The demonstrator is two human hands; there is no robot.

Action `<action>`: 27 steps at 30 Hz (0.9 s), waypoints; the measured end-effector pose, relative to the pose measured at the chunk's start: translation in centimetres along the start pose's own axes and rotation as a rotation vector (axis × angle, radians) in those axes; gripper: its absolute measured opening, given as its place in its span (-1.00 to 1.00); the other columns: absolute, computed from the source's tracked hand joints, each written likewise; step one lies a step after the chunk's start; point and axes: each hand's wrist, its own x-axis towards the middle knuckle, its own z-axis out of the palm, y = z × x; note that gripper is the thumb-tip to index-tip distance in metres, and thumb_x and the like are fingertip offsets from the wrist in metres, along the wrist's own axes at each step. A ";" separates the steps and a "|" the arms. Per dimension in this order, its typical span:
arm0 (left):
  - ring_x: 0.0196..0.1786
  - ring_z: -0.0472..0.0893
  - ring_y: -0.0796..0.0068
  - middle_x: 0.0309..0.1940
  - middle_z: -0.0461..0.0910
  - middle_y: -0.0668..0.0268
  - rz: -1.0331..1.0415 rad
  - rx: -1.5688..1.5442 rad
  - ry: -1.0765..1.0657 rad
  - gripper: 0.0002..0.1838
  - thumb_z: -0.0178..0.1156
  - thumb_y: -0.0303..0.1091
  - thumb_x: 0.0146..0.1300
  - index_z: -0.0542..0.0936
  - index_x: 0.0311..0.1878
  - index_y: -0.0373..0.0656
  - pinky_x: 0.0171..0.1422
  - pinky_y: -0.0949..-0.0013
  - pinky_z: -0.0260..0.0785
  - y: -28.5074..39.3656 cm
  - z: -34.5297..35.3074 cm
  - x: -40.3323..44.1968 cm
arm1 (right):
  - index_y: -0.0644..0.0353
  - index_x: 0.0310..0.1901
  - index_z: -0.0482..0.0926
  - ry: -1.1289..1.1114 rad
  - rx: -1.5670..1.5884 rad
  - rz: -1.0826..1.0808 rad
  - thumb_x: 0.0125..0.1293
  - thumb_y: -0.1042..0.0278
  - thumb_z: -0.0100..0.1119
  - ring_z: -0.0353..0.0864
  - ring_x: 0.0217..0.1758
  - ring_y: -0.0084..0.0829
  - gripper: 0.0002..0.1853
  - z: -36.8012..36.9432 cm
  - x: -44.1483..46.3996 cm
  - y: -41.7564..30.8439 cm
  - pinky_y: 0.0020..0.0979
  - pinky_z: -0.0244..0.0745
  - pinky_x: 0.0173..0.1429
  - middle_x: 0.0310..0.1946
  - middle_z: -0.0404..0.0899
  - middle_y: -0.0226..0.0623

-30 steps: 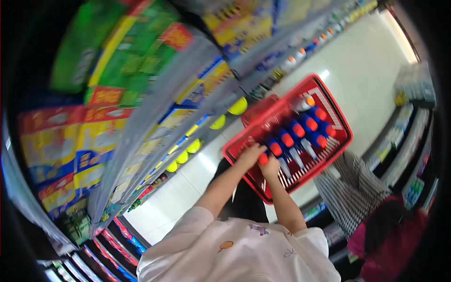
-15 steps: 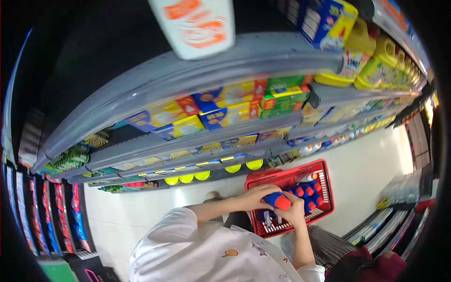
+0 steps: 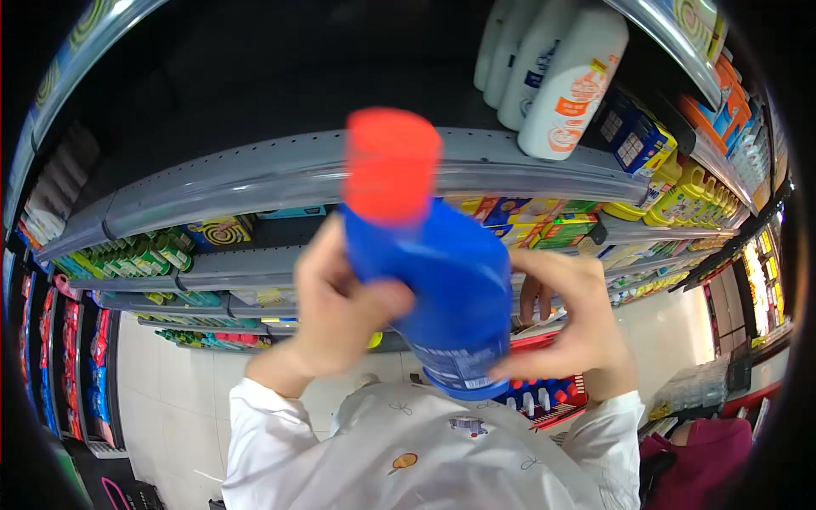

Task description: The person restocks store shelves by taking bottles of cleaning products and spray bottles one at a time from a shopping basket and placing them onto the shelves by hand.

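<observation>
In the head view, the blue bottle (image 3: 442, 289) is near the centre, in front of the far shelf (image 3: 476, 153), its red cap (image 3: 393, 166) tilted left. The left hand (image 3: 331, 310) clamps its left side; the right hand (image 3: 574, 310) has its fingers curled apart, thumb at the lower right edge. Handling it well probably calls for a firm left grip and right-hand support near the base, clear of the basket (image 3: 581, 391) below right.

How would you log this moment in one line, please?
left hand: gripping blue bottle | right hand: curled at its lower end | red cap: on | basket: below, holding more bottles
</observation>
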 end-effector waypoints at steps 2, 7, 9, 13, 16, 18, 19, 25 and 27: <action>-0.02 0.56 0.52 -0.04 0.56 0.29 0.067 -0.071 0.100 -0.46 0.31 -0.19 0.20 0.42 0.15 -0.30 0.12 0.44 0.38 2.4 -1.2 1.5 | 0.40 -0.07 0.55 -0.047 -0.002 0.024 -0.25 0.07 0.59 0.51 -0.58 -0.45 -0.27 1.2 2.2 -0.9 -0.51 0.40 -0.49 -0.28 0.67 -0.15; -0.21 0.61 0.68 -0.15 0.63 0.37 0.045 -0.057 0.205 -0.56 0.19 0.00 0.28 0.55 -0.01 -0.18 -0.24 0.50 0.46 5.9 -3.6 5.0 | 0.39 -0.06 0.57 -0.151 0.158 0.318 -0.16 0.32 0.52 0.52 -0.48 -0.69 -0.42 2.3 7.9 -4.3 -0.63 0.39 -0.42 -0.33 0.65 -0.32; -0.01 0.65 0.30 -0.04 0.63 0.10 0.082 -0.055 0.194 -0.54 0.05 -0.06 0.38 0.46 0.14 -0.26 0.12 0.28 0.50 6.7 -5.3 6.8 | 0.45 -0.04 0.55 -0.041 0.452 0.420 -0.03 0.32 0.45 0.59 -0.33 -0.65 -0.47 3.4 9.9 -4.6 -0.61 0.47 -0.31 -0.27 0.65 -0.29; -0.02 0.60 0.29 -0.11 0.59 0.17 0.016 -0.036 0.191 -0.52 0.13 0.03 0.32 0.50 0.00 -0.26 0.10 -0.15 0.42 8.1 -6.1 10.3 | 0.45 -0.04 0.55 -0.102 0.202 0.323 0.17 0.10 0.28 0.60 -0.36 -0.67 -0.48 2.4 13.5 -3.6 -0.65 0.48 -0.31 -0.31 0.64 -0.32; -0.08 0.59 0.30 -0.15 0.58 0.19 0.002 0.024 0.212 -0.52 0.14 0.01 0.32 0.50 -0.02 -0.29 0.06 -0.12 0.42 8.9 -6.3 11.8 | 0.45 -0.15 0.61 0.042 0.241 0.231 0.12 -0.03 0.32 0.40 -0.52 -0.71 -0.43 2.8 15.6 -0.6 -0.66 0.20 -0.45 -0.50 0.52 -0.43; -0.10 0.58 0.29 -0.16 0.57 0.16 0.022 0.063 0.190 -0.51 0.16 0.00 0.31 0.50 -0.02 -0.32 0.04 -0.08 0.40 9.0 -6.6 12.6 | 0.43 -0.10 0.60 0.054 0.257 0.217 0.17 -0.02 0.29 0.32 -0.56 -0.76 -0.44 2.9 16.5 0.6 -0.68 0.13 -0.48 -0.56 0.44 -0.53; -0.10 0.58 0.26 -0.16 0.56 0.13 -0.035 0.078 0.250 -0.50 0.18 -0.01 0.30 0.49 -0.03 -0.34 0.03 -0.05 0.39 9.4 -6.2 13.5 | 0.43 -0.07 0.58 0.051 0.266 0.239 0.19 -0.02 0.28 0.29 -0.57 -0.78 -0.45 2.7 16.8 1.1 -0.69 0.11 -0.49 -0.57 0.40 -0.56; -0.16 0.59 0.32 -0.23 0.62 0.17 -0.003 0.132 0.056 -0.71 0.27 -0.29 0.19 0.58 -0.13 -0.31 -0.07 0.22 0.40 8.5 -6.3 17.1 | 0.40 0.09 0.48 0.100 0.323 0.333 0.28 0.08 0.20 0.10 -0.64 -0.83 -0.47 1.0 18.0 3.7 -0.67 -0.07 -0.58 -0.63 0.25 -0.67; -0.20 0.60 0.32 -0.23 0.62 0.14 0.041 0.183 -0.046 -0.73 0.30 -0.38 0.12 0.58 -0.14 -0.31 -0.13 0.27 0.41 7.7 -6.5 18.3 | 0.40 0.09 0.48 0.206 0.339 0.359 0.30 0.10 0.18 0.09 -0.65 -0.83 -0.49 0.5 18.1 5.1 -0.67 -0.10 -0.59 -0.64 0.25 -0.67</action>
